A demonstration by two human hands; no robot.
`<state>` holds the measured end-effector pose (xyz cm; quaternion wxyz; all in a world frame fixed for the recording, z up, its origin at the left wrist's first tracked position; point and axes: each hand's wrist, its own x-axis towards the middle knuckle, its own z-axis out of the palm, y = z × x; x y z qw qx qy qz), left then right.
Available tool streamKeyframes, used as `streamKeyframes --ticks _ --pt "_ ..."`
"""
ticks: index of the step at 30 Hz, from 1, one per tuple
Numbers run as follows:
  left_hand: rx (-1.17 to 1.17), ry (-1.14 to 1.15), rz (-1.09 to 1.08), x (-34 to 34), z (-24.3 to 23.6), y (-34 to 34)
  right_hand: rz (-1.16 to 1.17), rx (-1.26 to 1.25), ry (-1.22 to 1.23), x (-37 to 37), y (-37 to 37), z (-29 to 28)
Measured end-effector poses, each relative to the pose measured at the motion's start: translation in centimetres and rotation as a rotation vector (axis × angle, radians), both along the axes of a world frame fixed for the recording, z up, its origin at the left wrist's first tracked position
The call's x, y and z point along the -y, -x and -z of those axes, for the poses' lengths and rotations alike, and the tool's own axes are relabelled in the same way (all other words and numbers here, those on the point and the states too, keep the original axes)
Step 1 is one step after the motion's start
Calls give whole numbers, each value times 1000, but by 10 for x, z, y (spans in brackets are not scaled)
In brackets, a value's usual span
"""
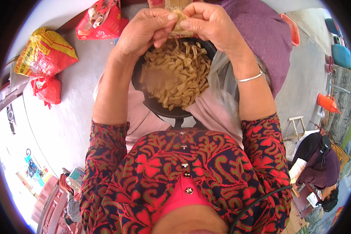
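At the top centre my left hand (pixel 148 29) and my right hand (pixel 206 23) pinch a small pale tan piece (pixel 178 19) between thumbs and fingertips, in front of an upright wooden piece (pixel 176 4). Below them a dark round pan (pixel 148 102) holds many torn, brown-tan strips and pieces (pixel 183 74). A clear plastic bag (pixel 226 82) hangs beside the pan at the right, under my right forearm. Pink cloth (pixel 136 113) lies over my lap on both sides of the pan.
A yellow-red sack (pixel 43 52) and red bags (pixel 99 21) stand at the upper left. Purple cloth (pixel 265 46) drapes at the right, by an orange container (pixel 295 31). An orange plastic object (pixel 326 102), a small wooden frame (pixel 296 124) and piled dark cloths (pixel 316 163) are farther right.
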<state>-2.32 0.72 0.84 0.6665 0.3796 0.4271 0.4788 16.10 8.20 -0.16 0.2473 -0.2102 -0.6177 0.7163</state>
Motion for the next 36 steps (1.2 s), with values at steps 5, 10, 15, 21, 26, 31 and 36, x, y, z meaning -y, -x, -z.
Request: streamKeyframes --ticks 5,10,15,21,26,31,36 --pt "326 -141 78 8 -4 12 37 -130 29 -16 -26 3" --pt "235 -196 98 7 -1 15 35 -131 -113 -10 -24 -2" --pt "151 -213 134 9 -2 18 64 -63 -118 -14 -30 3" --pt "71 -231 148 13 -4 18 77 -72 -117 -9 -34 -9" --pt "-474 -128 165 13 -11 18 77 -13 -289 -11 -29 4" --pt "-542 -186 173 2 1 13 60 -26 -305 -12 -26 12" --pt "-522 -253 193 7 9 -6 9 80 -346 -6 -18 11"
